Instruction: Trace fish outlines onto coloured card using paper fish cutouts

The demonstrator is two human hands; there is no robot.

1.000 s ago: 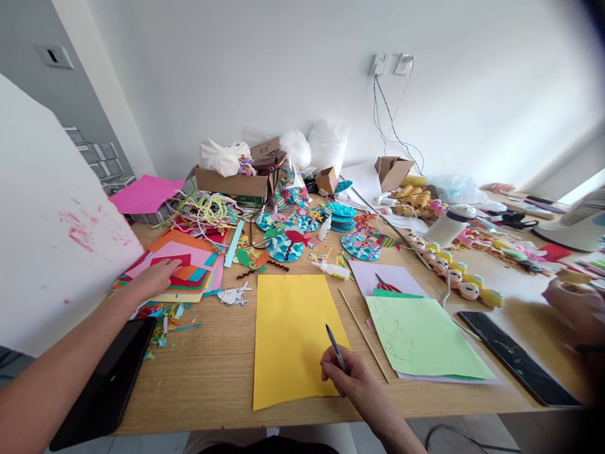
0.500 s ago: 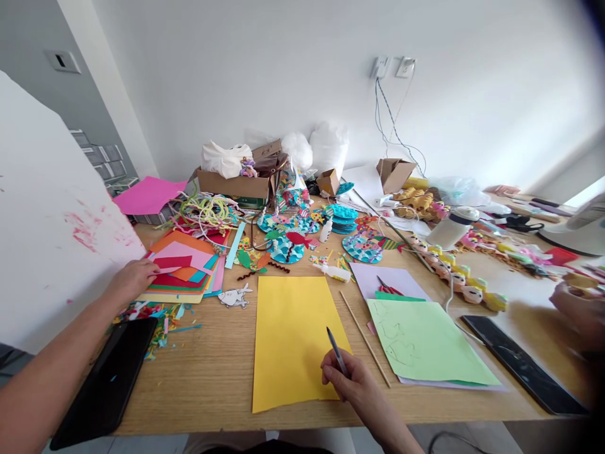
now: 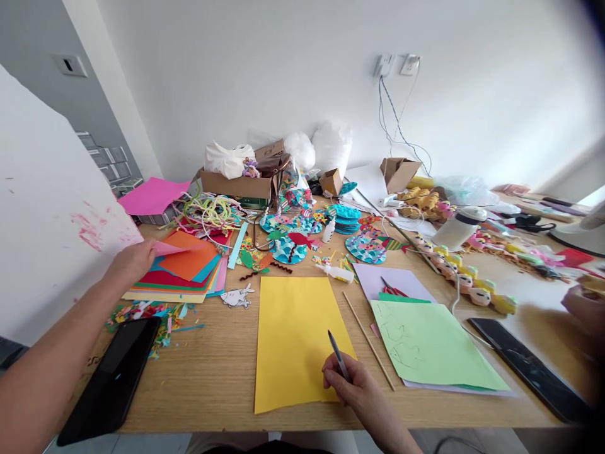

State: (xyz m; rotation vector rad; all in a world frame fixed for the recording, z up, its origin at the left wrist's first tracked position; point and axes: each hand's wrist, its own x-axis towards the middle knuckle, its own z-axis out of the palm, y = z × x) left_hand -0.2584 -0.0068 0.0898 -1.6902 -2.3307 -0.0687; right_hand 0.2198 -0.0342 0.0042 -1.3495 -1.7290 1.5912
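Observation:
My left hand [image 3: 135, 260] is closed on the edge of a pink sheet of paper [image 3: 169, 248], lifted a little off a stack of coloured paper [image 3: 186, 277]. An orange sheet [image 3: 195, 255] lies on top of that stack. In my right hand [image 3: 347, 378] is a pen [image 3: 337, 353], its upper end pointing up and away from me. That hand rests at the lower right of a yellow sheet [image 3: 293, 334], which lies flat in front of me. A white fish cutout [image 3: 237, 296] lies between the stack and the yellow sheet.
Right of the yellow sheet lie a wooden stick [image 3: 367, 339] and green paper [image 3: 435, 343] with pencilled outlines. Phones lie at left [image 3: 113, 378] and right [image 3: 524, 366]. Glue bottles [image 3: 336, 273] and fish crafts [image 3: 289, 247] stand behind. Another person's hand [image 3: 583, 306] is at far right.
My left hand has raised the pink sheet and drawn it left, uncovering the orange sheet; the red piece on top no longer shows there. My right hand keeps its hold on the pen.

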